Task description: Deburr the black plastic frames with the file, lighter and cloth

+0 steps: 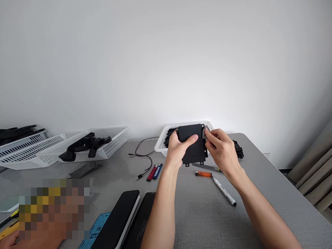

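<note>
My left hand (178,147) grips a flat black plastic panel (193,148) by its left side, thumb lying across its face. Small tabs stick out along the panel's edges, and it is held up above the table. At the panel's upper right edge my right hand (221,147) is closed, its thumb and forefinger pinching a small grey crumpled piece (204,132) against the edge. What that piece is made of I cannot make out. Behind the panel stands a white basket (160,147) with black parts inside, partly hidden by the panel and my hands.
An orange lighter (203,174), a white marker (224,192) and a thin blade-like tool (207,167) lie below my hands. Leftward are red (152,173) and blue lighters (157,171), a USB cable (147,167), black slabs (118,218), white baskets (114,141) and another person's blurred hand (52,214).
</note>
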Motion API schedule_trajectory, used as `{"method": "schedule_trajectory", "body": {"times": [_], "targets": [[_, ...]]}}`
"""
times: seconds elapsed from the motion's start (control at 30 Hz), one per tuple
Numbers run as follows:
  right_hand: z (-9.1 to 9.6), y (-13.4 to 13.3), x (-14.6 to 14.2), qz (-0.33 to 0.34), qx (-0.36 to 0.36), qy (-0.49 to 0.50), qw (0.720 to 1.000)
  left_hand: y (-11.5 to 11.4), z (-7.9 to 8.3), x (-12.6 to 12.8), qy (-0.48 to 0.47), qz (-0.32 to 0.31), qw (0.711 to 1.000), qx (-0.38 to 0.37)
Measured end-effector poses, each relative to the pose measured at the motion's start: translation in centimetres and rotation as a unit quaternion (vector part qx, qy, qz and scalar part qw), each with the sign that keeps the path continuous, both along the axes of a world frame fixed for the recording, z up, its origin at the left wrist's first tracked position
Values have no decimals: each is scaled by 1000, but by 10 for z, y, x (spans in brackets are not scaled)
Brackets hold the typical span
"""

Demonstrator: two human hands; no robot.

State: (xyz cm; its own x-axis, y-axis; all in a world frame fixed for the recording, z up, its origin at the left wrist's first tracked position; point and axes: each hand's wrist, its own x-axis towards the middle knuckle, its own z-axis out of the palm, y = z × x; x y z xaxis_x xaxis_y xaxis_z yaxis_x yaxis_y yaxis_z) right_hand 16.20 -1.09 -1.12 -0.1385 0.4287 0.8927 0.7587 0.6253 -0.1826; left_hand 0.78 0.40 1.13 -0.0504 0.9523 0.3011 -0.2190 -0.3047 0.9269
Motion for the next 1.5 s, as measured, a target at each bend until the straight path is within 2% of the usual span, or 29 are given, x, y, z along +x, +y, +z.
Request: {"method": "schedule_trajectory", "body": {"times": [0.1, 0.23, 0.47, 0.6, 0.73, 0.83, 0.97, 1.17, 1.27, 1.4, 1.5], "targets": [[-2, 2, 0, 13, 32, 20, 999, -1, 1, -1, 19, 10, 1000, 7], [-6, 6, 0, 26, 19, 37, 999, -2, 2, -1, 17, 0, 1000, 0], [-1, -1, 6, 25, -29, -72, 997, 2, 1, -5, -18, 29, 999, -3], [3, -10, 1, 53, -66, -158, 984, 8, 1, -18, -57, 61, 996, -29], [6, -15, 1, 79, -116, -204, 969, 12, 0, -27, -64, 85, 993, -59], [7, -14, 10, 87, -150, -158, 972, 14, -3, -26, -47, 89, 993, -61], [6, -7, 18, 46, -95, -25, 994, 11, -4, -17, 1, 44, 998, -46], [-1, 3, 9, 31, -86, -62, 994, 2, 0, -9, 17, -19, 999, -29], [2, -2, 7, 53, -119, -110, 985, 5, -2, -12, -4, 2, 999, -37], [9, -14, 11, 111, -193, -172, 959, 14, -4, -21, -45, 57, 996, -47], [15, -21, 19, 163, -245, -180, 939, 19, -7, -26, -52, 47, 996, -60]]}}
